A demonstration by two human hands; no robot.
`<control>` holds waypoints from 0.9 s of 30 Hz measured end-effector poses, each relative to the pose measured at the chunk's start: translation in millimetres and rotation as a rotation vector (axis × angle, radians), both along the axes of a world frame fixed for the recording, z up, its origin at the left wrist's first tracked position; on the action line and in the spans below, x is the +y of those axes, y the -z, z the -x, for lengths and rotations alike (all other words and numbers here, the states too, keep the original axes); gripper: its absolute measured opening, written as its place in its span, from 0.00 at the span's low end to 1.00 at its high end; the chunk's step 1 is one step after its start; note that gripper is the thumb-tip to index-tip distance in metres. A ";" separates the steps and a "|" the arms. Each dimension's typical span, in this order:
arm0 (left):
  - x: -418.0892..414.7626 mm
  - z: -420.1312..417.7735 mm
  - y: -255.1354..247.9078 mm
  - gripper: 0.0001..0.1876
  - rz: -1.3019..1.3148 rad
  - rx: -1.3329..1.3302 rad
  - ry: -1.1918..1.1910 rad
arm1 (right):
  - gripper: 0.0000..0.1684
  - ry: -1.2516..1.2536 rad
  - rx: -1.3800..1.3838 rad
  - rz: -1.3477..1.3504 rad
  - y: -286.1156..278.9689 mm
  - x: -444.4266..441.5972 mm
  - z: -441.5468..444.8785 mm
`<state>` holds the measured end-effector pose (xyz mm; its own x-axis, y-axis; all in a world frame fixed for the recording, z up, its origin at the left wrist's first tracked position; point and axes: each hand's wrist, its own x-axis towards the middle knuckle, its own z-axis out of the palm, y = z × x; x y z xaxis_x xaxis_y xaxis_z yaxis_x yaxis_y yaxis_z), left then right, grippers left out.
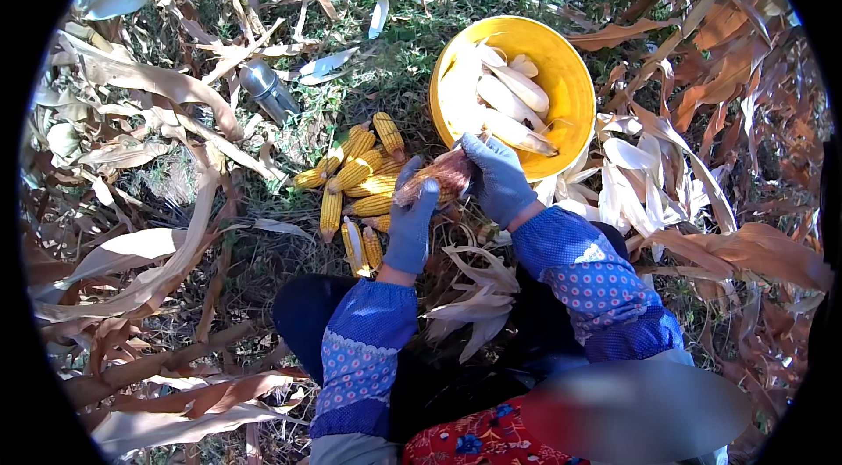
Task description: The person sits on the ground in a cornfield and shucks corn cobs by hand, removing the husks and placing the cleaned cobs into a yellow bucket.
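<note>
Both of my hands wear grey gloves. Between them is an ear of corn [439, 179] with brown silk over it, and some yellow kernels show on its underside. My left hand [411, 218] grips its left end, thumb and fingers around it. At the other end, my right hand [496, 172] holds the husk end near the bucket's rim. Just left of my left hand lies a pile of husked yellow corn ears [358, 172] on the ground. A yellow bucket [572, 103] beyond my right hand contains several ears still in pale husks [506, 103].
A metal flask [268, 91] lies on the grass at the upper left. Loose pale husks [635, 179] are heaped right of the bucket, and more husks [477, 297] lie between my knees. Dry corn stalks and leaves [177, 96] surround the spot on both sides.
</note>
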<state>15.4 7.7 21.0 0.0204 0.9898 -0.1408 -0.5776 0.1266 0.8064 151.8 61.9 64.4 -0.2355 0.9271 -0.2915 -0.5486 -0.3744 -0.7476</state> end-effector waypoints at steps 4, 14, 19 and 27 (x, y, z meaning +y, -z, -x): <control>-2.1 0.7 -2.3 0.32 0.126 -0.003 -0.034 | 0.10 0.004 0.135 0.006 -7.1 0.4 -1.2; 6.8 35.7 -14.5 0.22 0.217 -0.062 -0.251 | 0.11 0.512 -0.197 -0.097 -10.4 55.7 -80.7; 0.7 41.3 -24.6 0.26 0.270 -0.122 -0.312 | 0.11 0.503 -0.545 -0.253 -24.0 50.4 -77.2; 5.5 70.2 -28.9 0.25 0.111 -0.234 -0.513 | 0.09 0.339 -0.625 -0.185 -31.8 43.6 -84.5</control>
<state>-54.8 13.2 49.9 -0.4154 0.8607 -0.2943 -0.7490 -0.1401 0.6475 236.2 105.5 96.2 0.2321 0.9665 -0.1091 -0.0621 -0.0972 -0.9933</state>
